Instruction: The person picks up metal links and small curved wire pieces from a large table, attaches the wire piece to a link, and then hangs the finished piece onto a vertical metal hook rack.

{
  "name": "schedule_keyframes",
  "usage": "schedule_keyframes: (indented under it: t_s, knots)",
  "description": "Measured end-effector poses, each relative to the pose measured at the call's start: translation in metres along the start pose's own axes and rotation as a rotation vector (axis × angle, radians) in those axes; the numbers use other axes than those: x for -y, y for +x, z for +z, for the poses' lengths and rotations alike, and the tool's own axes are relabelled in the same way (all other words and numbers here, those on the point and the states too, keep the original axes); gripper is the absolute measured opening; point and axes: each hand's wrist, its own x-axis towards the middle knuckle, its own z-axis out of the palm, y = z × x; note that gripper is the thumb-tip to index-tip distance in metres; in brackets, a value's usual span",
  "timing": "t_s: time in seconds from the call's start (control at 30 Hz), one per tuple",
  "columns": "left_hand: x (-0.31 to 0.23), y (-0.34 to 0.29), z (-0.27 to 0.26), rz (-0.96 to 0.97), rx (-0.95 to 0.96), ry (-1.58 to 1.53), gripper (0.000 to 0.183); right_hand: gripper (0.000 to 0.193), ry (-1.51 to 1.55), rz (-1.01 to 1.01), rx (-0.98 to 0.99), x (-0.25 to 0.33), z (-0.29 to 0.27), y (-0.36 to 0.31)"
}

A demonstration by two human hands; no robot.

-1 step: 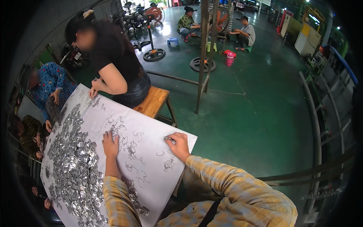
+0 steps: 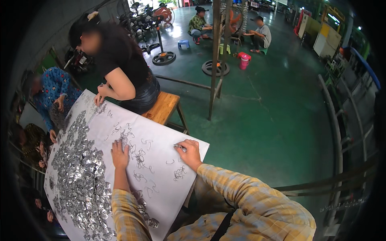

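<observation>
My left hand (image 2: 120, 156) lies palm down on the white-covered table (image 2: 161, 201), fingers stretched out. Its fingertips reach a loose cluster of thin bent wire pieces (image 2: 124, 135). Over the table's right edge, my right hand (image 2: 190, 153) is closed in a pinch on a small metal piece (image 2: 178, 147) whose exact kind I cannot make out. Between my hands lie more curved wire pieces (image 2: 139, 160), with another small tangle (image 2: 179, 173) below my right hand. To the left of my left arm spreads a big heap of shiny silver metal clips (image 2: 86, 176). Several more clips (image 2: 152, 222) lie beside my left sleeve.
A person in black (image 2: 124, 52) sits on a wooden bench (image 2: 163, 108) at the table's far side, hands on wire pieces. Other people work along the left edge, one in a blue patterned top (image 2: 56, 80). A metal post frame (image 2: 214, 80) stands beyond the bench.
My left hand has shifted slightly to the right and a little nearer to me, still flat. My right hand keeps its pinch in nearly the same place.
</observation>
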Motion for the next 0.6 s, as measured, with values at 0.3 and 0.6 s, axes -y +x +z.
schedule_keyframes:
  t_s: [0.3, 0.6]
  knots:
    - [-0.060, -0.095, -0.027, 0.186, 0.016, -0.498, 0.045, 0.009, 0.011, -0.011, 0.006, -0.009, 0.004, 0.001]
    - [-0.026, -0.181, -0.062, -0.304, 0.111, 0.089, 0.048, 0.010, 0.099, 0.008, 0.057, -0.015, 0.005, 0.000]
